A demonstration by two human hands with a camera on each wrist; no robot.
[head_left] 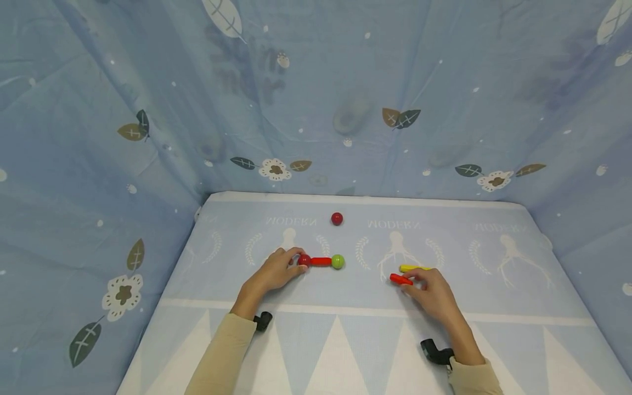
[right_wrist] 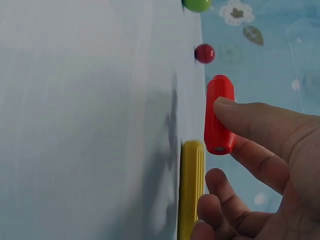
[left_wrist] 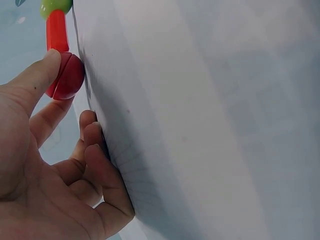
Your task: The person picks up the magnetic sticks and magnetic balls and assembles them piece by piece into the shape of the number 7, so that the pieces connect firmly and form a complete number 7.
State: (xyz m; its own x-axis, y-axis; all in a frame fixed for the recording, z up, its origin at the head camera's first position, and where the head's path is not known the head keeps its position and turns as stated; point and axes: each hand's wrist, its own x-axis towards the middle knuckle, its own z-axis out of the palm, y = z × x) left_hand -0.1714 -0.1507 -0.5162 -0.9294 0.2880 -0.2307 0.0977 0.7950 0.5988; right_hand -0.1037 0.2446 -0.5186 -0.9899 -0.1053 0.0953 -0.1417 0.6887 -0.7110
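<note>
My left hand (head_left: 277, 269) pinches a dark red ball (left_wrist: 70, 77) between thumb and finger. A red rod (head_left: 321, 261) joins that ball to a green ball (head_left: 338, 261), and the joined piece lies along the table. In the right wrist view, a second red rod (right_wrist: 219, 115) with a small grey tip is pinched between the thumb and finger of my right hand (head_left: 434, 295), just above the surface. Beside it lies a yellow ribbed rod (right_wrist: 190, 187), partly hidden behind the right hand in the head view.
A loose red ball (head_left: 337, 219) sits farther back on the table. The table's patterned cover (head_left: 365, 340) meets blue leaf-printed cloth (head_left: 316, 109) at the back and sides. A black wrist camera (head_left: 436, 352) juts from the right wrist, and another (head_left: 264, 321) from the left.
</note>
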